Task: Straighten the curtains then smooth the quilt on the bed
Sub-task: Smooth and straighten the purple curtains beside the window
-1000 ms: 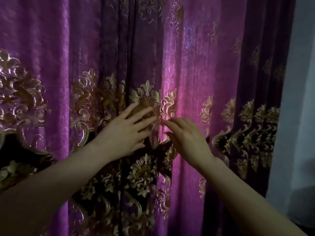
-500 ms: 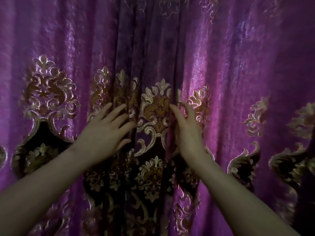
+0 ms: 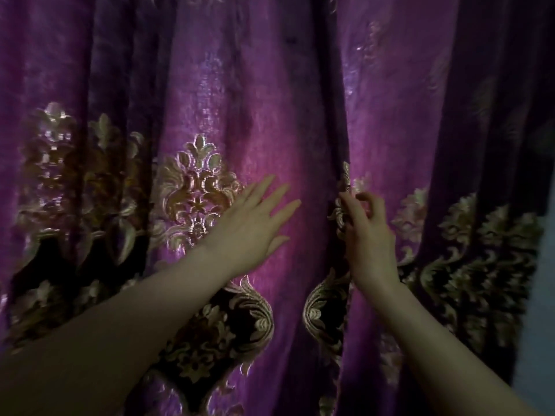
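Our left hand [image 3: 255,223] lay flat, fingers [image 3: 282,205] spread, on the hanging curtain [image 3: 240,100]; our right hand [image 3: 368,235] pinched its fold just beyond the fingertips. We judged the cloth soft, heavy, best held at that edge.

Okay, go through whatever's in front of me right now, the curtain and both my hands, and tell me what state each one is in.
Purple curtain: drawn shut, hanging in deep vertical folds, a smooth panel in the middle.
Curtain fold edge: bunched, pinched at hand height.
Left hand: open, fingers spread, flat against the smooth panel.
Right hand: fingers curled, pinching the fold edge.
Wall: a pale strip showing at far right, uncovered.
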